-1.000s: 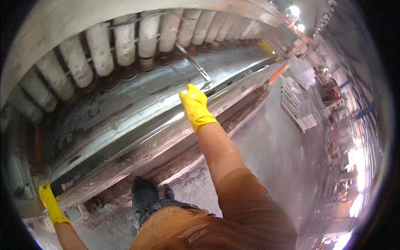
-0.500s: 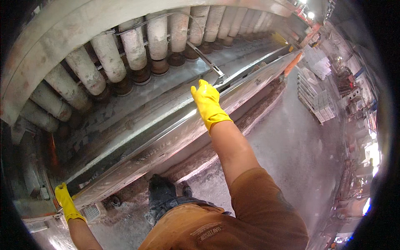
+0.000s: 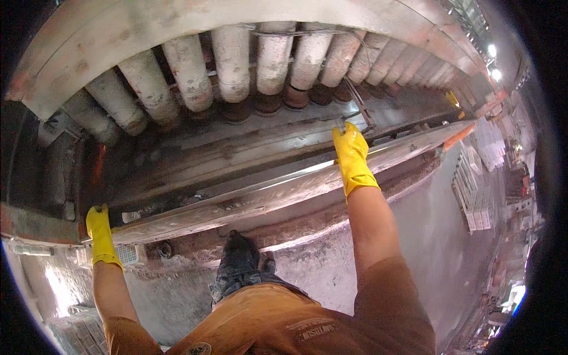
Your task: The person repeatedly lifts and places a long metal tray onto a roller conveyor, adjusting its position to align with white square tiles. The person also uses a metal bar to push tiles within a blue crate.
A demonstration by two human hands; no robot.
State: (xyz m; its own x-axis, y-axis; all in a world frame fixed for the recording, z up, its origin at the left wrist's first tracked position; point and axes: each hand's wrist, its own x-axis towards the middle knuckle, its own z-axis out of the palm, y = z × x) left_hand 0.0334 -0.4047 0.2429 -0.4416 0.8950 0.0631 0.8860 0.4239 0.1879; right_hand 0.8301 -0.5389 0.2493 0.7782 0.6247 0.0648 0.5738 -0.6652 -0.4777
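A long metal rail (image 3: pixel 278 198) runs across a big dusty machine bed (image 3: pixel 236 154); 2 yellow-gloved hands rest on it, the left hand (image 3: pixel 99 228) at its near end, the right hand (image 3: pixel 351 152) farther along; small bits of grit lie on the rail; below is a grey floor (image 3: pixel 426 236)

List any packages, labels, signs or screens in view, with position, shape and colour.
Printed patch: on the person's orange shirt at the lower edge, pale lettering, too small to tell more.
Round emblem: lower on the same shirt, dark.
No packages, signs or screens can be made out.
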